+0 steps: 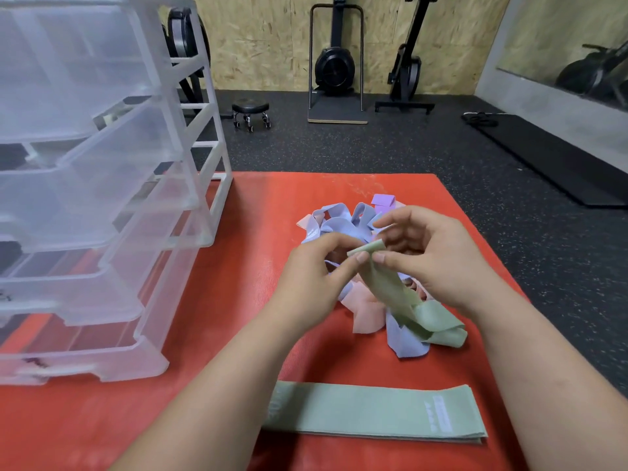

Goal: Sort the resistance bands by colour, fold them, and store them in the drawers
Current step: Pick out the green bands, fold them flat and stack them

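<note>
A loose green band (401,297) hangs between my hands above a tangled pile of blue, pink and purple bands (343,229) on the red mat (238,232). My left hand (316,270) pinches the band's top end from the left. My right hand (428,253) pinches the same end from the right; its lower end trails onto the pile. A flat folded green band (373,413) lies on the mat close to me. The clear plastic drawer unit (102,185) stands at the left with several drawers pulled out.
The mat lies on a dark speckled gym floor (373,147). A small wheeled stool (250,112), a rowing machine (336,62) and another exercise machine (406,62) stand along the back wall. A black mat (543,158) lies at the right.
</note>
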Demonstrator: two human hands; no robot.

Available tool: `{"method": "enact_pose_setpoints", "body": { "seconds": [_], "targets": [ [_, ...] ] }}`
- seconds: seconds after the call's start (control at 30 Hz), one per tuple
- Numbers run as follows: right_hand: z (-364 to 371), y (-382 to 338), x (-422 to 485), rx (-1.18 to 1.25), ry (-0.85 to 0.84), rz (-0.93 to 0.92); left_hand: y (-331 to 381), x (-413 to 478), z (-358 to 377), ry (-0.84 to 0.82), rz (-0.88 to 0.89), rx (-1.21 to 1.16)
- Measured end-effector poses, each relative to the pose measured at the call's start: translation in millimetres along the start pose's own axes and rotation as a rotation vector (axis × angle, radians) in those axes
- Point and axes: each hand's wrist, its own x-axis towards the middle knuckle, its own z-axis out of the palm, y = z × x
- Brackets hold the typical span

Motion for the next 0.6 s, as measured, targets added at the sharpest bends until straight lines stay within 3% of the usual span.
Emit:
{"method": "enact_pose_setpoints", "body": {
  "seconds": [0.1, 0.23, 0.4, 0.6],
  "targets": [
    [6.9, 9.3, 0.8, -0.034, -0.056, 0.058, -4.9, -0.5, -2.3, 0.001, -0.055, 0.007],
    [12.2, 23.1, -1.0, -0.387, -0.149, 0.075, -7.2, -0.5, -8.5, 0.017, -0.102, -0.065],
    [21.3, 20.9, -4.0, -0.432, -0.159, 0.044, -8.8, -2.0, -15.5, -0.007, -0.088, 0.007],
    [-2.2, 27.9, -17.3, -0.595, -0.153, 0.094, -7.0, -5.9, -28.8, 0.217, -0.158, -0.061]
  ]
}}
